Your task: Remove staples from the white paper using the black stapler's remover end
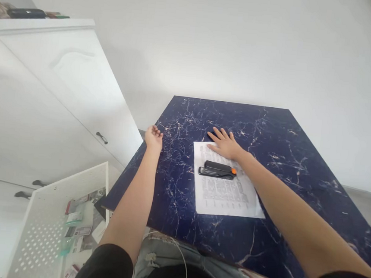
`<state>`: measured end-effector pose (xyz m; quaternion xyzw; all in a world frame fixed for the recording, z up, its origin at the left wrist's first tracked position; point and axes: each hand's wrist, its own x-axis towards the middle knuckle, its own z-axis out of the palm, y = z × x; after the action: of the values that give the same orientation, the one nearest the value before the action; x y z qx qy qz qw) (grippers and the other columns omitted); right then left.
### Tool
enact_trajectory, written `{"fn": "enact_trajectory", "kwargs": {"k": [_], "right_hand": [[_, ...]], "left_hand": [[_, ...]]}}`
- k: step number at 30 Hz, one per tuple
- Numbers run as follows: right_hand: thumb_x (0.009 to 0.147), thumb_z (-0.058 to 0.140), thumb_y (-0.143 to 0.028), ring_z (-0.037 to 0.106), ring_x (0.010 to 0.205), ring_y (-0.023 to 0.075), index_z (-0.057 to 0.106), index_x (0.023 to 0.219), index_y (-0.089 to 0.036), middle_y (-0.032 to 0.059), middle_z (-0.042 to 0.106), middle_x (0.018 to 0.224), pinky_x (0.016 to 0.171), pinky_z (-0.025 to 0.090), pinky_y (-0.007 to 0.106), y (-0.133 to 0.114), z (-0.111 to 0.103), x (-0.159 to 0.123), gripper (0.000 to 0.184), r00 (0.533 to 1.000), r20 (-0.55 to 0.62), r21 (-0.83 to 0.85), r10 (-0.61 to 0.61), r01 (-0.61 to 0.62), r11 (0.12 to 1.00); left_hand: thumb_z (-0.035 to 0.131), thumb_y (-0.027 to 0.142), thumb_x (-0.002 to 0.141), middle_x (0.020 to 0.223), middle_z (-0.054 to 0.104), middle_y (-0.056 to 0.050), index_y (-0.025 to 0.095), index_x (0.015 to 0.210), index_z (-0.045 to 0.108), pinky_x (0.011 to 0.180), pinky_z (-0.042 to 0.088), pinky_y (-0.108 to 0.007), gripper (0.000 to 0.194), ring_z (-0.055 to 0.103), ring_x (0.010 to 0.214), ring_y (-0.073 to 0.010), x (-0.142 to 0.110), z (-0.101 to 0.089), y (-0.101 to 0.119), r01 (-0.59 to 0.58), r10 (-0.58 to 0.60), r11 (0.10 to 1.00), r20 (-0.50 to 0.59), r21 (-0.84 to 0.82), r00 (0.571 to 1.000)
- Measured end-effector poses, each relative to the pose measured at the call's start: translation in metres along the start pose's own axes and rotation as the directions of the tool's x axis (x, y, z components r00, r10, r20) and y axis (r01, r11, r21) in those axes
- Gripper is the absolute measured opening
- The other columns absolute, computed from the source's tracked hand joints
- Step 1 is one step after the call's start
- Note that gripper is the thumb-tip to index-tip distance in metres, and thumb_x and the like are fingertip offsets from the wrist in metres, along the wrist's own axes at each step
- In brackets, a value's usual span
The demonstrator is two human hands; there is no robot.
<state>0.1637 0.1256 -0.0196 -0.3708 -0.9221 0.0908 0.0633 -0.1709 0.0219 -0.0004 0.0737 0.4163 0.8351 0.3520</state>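
Observation:
A printed sheet of paper (223, 190) lies on the dark blue marbled table (287, 165). A black stapler (217, 170) with an orange tip rests across the sheet. My right hand (226, 143) lies flat with fingers spread on the far end of the paper, just beyond the stapler. My left hand (153, 137) rests at the table's left edge, fingers curled loosely upward, nothing visible in it.
A white perforated bin (48, 226) holding packets and papers stands at the lower left beside the table. White cabinets with dark handles (101, 137) fill the left side. A white wall rises behind the table.

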Motion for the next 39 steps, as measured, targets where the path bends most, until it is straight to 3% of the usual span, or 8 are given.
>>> {"fn": "enact_trajectory", "kwargs": {"k": [9,17,22,26,29,32,35,39], "right_hand": [[0.094,0.030,-0.082,0.001,0.159,0.0451,0.027,0.167,-0.023,0.0089,0.005,0.176,0.122,-0.004,0.074,-0.092,0.015,0.092,0.093,0.992,0.025,0.087,0.121,-0.123,0.989],[0.102,0.039,-0.063,0.014,0.160,0.0343,0.031,0.164,-0.021,0.0128,0.017,0.174,0.126,0.001,0.066,-0.118,0.024,0.119,0.075,0.999,-0.046,0.186,-0.023,0.031,0.982],[0.098,0.046,-0.029,0.036,0.154,0.0258,0.042,0.159,-0.019,0.0072,0.033,0.170,0.129,0.024,0.044,-0.112,0.017,0.122,0.062,0.976,-0.196,0.360,-0.091,0.158,0.920],[0.096,0.038,-0.020,0.044,0.149,0.0238,0.054,0.151,-0.021,0.0043,0.046,0.163,0.126,0.031,0.044,-0.111,0.014,0.106,0.057,0.940,-0.340,0.430,-0.005,0.160,0.889],[0.102,0.035,-0.025,0.046,0.147,0.0232,0.060,0.146,-0.026,0.0005,0.050,0.160,0.126,0.032,0.045,-0.120,0.013,0.083,0.051,0.951,-0.228,0.444,-0.211,0.294,0.846],[0.108,0.034,-0.042,0.038,0.153,0.0229,0.052,0.153,-0.036,-0.0065,0.043,0.164,0.129,0.023,0.047,-0.131,0.010,0.064,0.049,0.911,-0.039,0.463,-0.410,0.380,0.801],[0.109,0.031,-0.057,0.026,0.158,0.0222,0.049,0.155,-0.040,-0.0107,0.033,0.167,0.132,0.016,0.046,-0.133,0.009,0.057,0.052,0.895,0.048,0.443,-0.444,0.380,0.812],[0.109,0.033,-0.054,0.026,0.158,0.0215,0.052,0.152,-0.040,-0.0108,0.032,0.167,0.131,0.019,0.045,-0.121,0.012,0.054,0.049,0.883,0.027,0.414,-0.468,0.416,0.809]], "left_hand": [[0.054,0.033,0.086,0.063,0.039,0.006,0.022,0.076,0.038,0.059,0.036,-0.024,0.021,0.039,0.049,-0.0091,0.016,-0.027,0.026,-0.106,0.111,0.985,0.030,-0.135,0.993],[0.050,0.028,0.091,0.059,0.028,0.007,0.022,0.072,0.034,0.048,0.028,-0.020,0.026,0.028,0.045,-0.0078,0.024,-0.032,0.036,-0.178,0.206,0.959,0.113,-0.222,0.972],[0.053,0.026,0.089,0.059,0.027,0.007,0.022,0.072,0.035,0.046,0.027,-0.020,0.025,0.027,0.043,-0.0076,0.027,-0.030,0.033,-0.150,0.186,0.960,0.134,-0.238,0.973],[0.046,0.022,0.091,0.059,0.028,0.007,0.022,0.073,0.037,0.045,0.026,-0.020,0.020,0.028,0.043,-0.0074,0.029,-0.030,0.032,-0.120,0.151,0.957,0.100,-0.265,0.984],[0.038,0.019,0.093,0.059,0.028,0.007,0.021,0.074,0.039,0.046,0.025,-0.019,0.019,0.028,0.044,-0.0071,0.030,-0.029,0.031,-0.087,0.113,0.956,0.076,-0.280,0.991],[0.041,0.020,0.092,0.059,0.029,0.006,0.021,0.074,0.039,0.045,0.026,-0.020,0.019,0.028,0.043,-0.0070,0.029,-0.027,0.028,-0.060,0.085,0.961,0.081,-0.270,0.993],[0.050,0.022,0.089,0.058,0.029,0.007,0.022,0.072,0.039,0.044,0.026,-0.021,0.021,0.028,0.042,-0.0070,0.025,-0.024,0.026,-0.049,0.077,0.969,0.108,-0.243,0.991],[0.055,0.023,0.086,0.057,0.030,0.007,0.022,0.071,0.039,0.043,0.025,-0.021,0.022,0.029,0.041,-0.0070,0.019,-0.021,0.025,-0.042,0.074,0.977,0.147,-0.211,0.986]]}}
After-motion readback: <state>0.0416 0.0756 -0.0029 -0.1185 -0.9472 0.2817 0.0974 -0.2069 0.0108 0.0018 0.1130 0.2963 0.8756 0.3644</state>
